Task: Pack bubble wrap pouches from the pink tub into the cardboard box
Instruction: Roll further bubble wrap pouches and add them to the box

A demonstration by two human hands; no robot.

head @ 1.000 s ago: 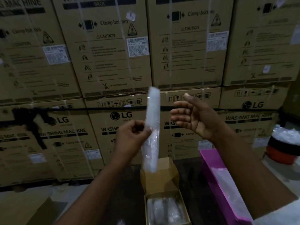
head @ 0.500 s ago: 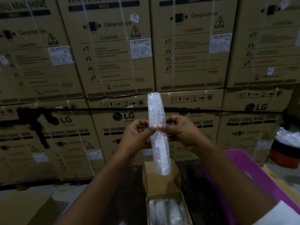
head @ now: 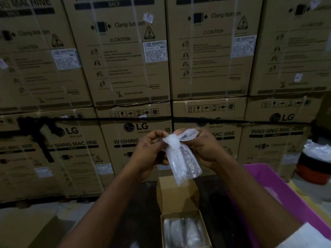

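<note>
I hold a clear bubble wrap pouch [head: 180, 158] up in front of me with both hands. My left hand [head: 148, 154] pinches its bunched upper part, and my right hand [head: 204, 149] grips the folded-over top from the right. The pouch's lower half hangs down above the small open cardboard box [head: 202, 214], which has several wrapped pouches lying in it and its flap standing up behind. The pink tub [head: 265, 178] sits to the right, partly hidden by my right forearm, with clear plastic inside.
A wall of stacked washing machine cartons [head: 125, 68] fills the background. A red and black container topped with plastic [head: 315, 163] stands at the far right. A brown carton corner [head: 46, 235] is at the lower left. The box rests on a dark table [head: 139, 208].
My right hand came in and took hold of the pouch. The straight upright pouch is now folded over at its top and held lower.
</note>
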